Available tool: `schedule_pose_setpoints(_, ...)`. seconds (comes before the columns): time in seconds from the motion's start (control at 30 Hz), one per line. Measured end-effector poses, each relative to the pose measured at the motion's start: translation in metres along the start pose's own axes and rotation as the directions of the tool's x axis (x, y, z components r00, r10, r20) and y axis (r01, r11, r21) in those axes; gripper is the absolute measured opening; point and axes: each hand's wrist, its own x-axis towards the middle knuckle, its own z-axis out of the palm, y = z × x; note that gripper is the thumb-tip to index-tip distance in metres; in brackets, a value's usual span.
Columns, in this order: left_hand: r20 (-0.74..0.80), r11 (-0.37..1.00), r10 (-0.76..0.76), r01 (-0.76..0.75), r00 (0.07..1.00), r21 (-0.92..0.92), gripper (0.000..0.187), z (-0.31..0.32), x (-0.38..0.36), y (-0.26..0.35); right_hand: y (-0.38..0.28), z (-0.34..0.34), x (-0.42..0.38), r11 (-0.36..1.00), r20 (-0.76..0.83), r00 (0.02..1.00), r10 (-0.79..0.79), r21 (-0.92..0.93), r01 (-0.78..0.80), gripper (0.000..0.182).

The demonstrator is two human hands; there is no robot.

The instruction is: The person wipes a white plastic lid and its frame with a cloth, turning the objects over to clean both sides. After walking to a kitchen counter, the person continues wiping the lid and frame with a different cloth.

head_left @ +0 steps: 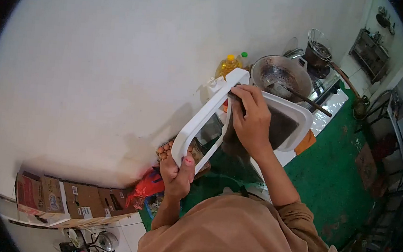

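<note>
Just beyond the brown shirt (231, 230): left hand (177, 175) clamped round the lower end of a white frame (205, 111), held tilted, thumb over the rim.
Right hand (253, 118): well apart from the left, fingers bent round a dark cloth (231, 133) at the frame's upper end.
Work in hand: apparently wiping the rim; the move calls for a steady left grip and cloth pressed to plastic.
White tub (305, 117): beyond the right hand, something dark inside; cloth or liquid, cannot tell.
Eggs (164, 150): clustered past the left hand.
Wide pan (261, 74): dark residue, long-handled utensil (307, 100) resting inside.
Bottle (229, 66): yellow liquid, yellow cap.
</note>
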Motion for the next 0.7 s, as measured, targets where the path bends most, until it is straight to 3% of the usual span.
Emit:
schedule_pose_setpoints(0.23,0.06,0.999,0.038,-0.04,0.997,0.018,0.02,-0.007,0.002,0.003,-0.015,-0.004,0.001,0.99,-0.068,0.997,0.04,0.137,-0.03,0.023)
schedule_pose_setpoints(0.33,0.049,0.997,-0.066,0.068,0.997,-0.041,0.019,0.0,0.007,0.002,-0.034,-0.005,-0.004,0.987,0.03,0.998,-0.062,0.147,0.057,0.017)
schedule_pose_setpoints(0.43,0.075,0.999,-0.03,0.027,0.997,0.037,0.018,-0.005,0.01,-0.01,-0.044,0.001,-0.008,0.969,0.038,0.994,-0.107,0.227,0.096,0.018)
schedule_pose_setpoints(0.57,0.038,0.996,-0.079,0.08,0.996,-0.033,0.015,-0.004,0.015,-0.019,-0.062,0.011,-0.019,0.924,0.029,0.976,-0.214,0.33,0.193,0.026)
schedule_pose_setpoints(0.63,0.031,0.965,0.251,-0.253,0.967,0.064,0.018,-0.003,0.025,-0.027,-0.069,0.019,-0.026,0.905,-0.009,0.966,-0.26,0.346,0.247,0.027)
schedule_pose_setpoints(0.7,-0.042,0.976,0.214,-0.213,0.976,0.046,0.021,0.0,0.025,-0.029,-0.071,0.021,-0.026,0.877,0.016,0.963,-0.271,0.417,0.239,0.028)
